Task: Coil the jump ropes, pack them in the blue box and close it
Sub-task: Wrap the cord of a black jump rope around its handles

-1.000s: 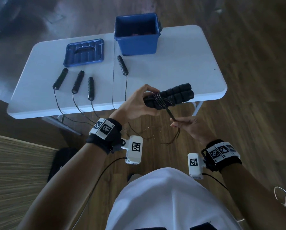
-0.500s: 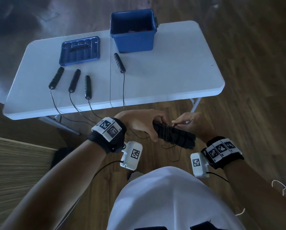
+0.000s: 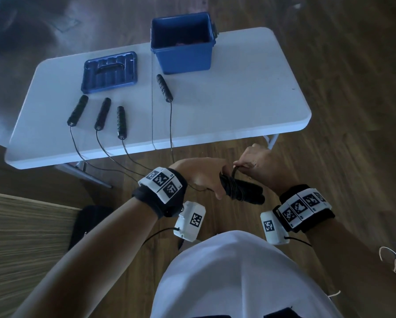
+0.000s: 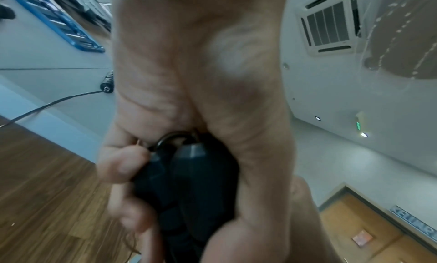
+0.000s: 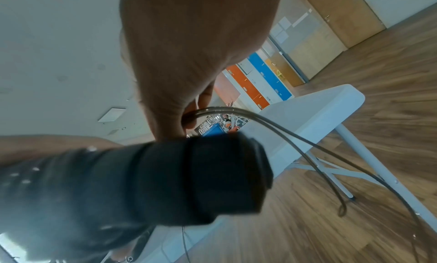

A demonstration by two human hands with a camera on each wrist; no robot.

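My left hand (image 3: 206, 177) grips a pair of black jump-rope handles (image 3: 245, 191) held together, with thin cord wound round them, in front of the table's near edge. The same handles (image 4: 189, 188) fill the left wrist view, my fingers curled round them. My right hand (image 3: 256, 166) pinches the loose cord (image 5: 236, 111) just above the bundle; the cord loops down toward the floor. The open blue box (image 3: 183, 44) stands at the table's far middle, something reddish inside. Its blue lid (image 3: 111, 71) lies to the left.
On the white folding table (image 3: 238, 106) lie several more black handles: three at the left (image 3: 101, 114) and one (image 3: 164, 88) near the box, their cords hanging over the near edge to the wooden floor. A dark bag (image 3: 89, 223) sits on the floor at left.
Both hands have dropped from table-edge height toward my body. The right hand has come up from below the bundle to pinch the cord above it, winding another turn.
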